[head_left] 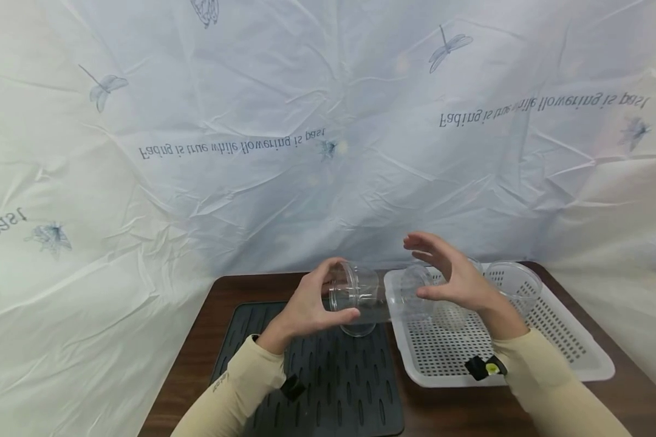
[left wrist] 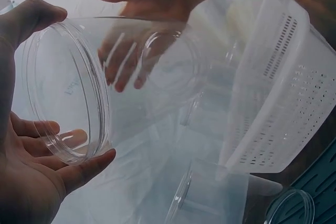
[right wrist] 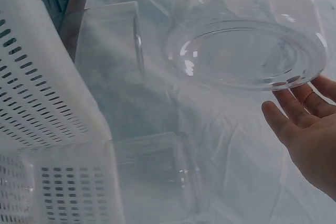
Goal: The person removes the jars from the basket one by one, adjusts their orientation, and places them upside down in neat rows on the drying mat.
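My left hand (head_left: 311, 303) holds a clear round container (head_left: 367, 291) on its side, thumb and fingers about its wide rimmed end. In the left wrist view, the rim (left wrist: 97, 93) sits between that thumb and the fingers. My right hand (head_left: 456, 279) is spread beside the container's other end, fingers loosely bent. In the right wrist view, its fingertips (right wrist: 275, 116) are close to the round end (right wrist: 247, 56); whether they touch it I cannot tell. A clear round piece (head_left: 358, 329) stands on the dark drying mat (head_left: 328, 388) below.
A white perforated basket (head_left: 426, 376) stands to the right of the mat on the brown table (head_left: 188, 346). Clear containers (head_left: 514, 282) stand at its far side. Behind the table hangs a pale printed sheet (head_left: 273, 200).
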`<control>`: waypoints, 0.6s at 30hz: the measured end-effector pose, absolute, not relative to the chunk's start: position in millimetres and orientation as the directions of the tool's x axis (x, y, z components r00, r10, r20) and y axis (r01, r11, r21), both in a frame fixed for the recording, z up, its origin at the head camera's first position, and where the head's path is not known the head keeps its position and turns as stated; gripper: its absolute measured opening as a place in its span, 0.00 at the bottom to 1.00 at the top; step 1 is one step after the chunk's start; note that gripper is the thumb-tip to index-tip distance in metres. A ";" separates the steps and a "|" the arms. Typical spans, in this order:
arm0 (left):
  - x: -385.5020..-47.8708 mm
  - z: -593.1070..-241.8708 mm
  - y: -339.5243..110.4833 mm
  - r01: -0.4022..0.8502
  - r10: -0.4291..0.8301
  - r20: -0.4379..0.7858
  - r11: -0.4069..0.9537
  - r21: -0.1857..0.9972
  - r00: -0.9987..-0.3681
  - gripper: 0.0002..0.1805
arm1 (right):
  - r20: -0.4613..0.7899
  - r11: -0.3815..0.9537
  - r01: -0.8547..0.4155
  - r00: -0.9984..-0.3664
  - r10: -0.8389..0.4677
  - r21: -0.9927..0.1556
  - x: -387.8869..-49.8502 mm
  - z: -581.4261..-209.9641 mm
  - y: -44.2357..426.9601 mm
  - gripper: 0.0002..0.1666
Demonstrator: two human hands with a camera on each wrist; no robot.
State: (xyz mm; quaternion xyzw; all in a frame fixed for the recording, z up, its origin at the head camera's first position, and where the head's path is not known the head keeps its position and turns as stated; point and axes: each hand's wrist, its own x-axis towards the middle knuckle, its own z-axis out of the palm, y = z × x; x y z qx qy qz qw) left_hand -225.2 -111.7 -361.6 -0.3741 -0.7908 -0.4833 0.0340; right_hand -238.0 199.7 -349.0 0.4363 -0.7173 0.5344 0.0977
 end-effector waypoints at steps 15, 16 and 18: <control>-229.1 -365.4 -114.7 0.645 0.553 0.456 0.206 0.736 -0.697 0.43 | 0.589 -0.179 -0.586 -0.646 -0.487 -0.790 -242.9 -385.0 198.0 0.51; -229.4 -365.2 -114.9 0.645 0.553 0.457 0.204 0.736 -0.697 0.43 | 0.595 -0.194 -0.585 -0.640 -0.486 -0.787 -243.8 -386.2 197.2 0.51; -230.0 -364.1 -114.9 0.645 0.551 0.461 0.198 0.738 -0.696 0.42 | 0.618 -0.240 -0.586 -0.617 -0.487 -0.774 -246.4 -388.3 195.7 0.52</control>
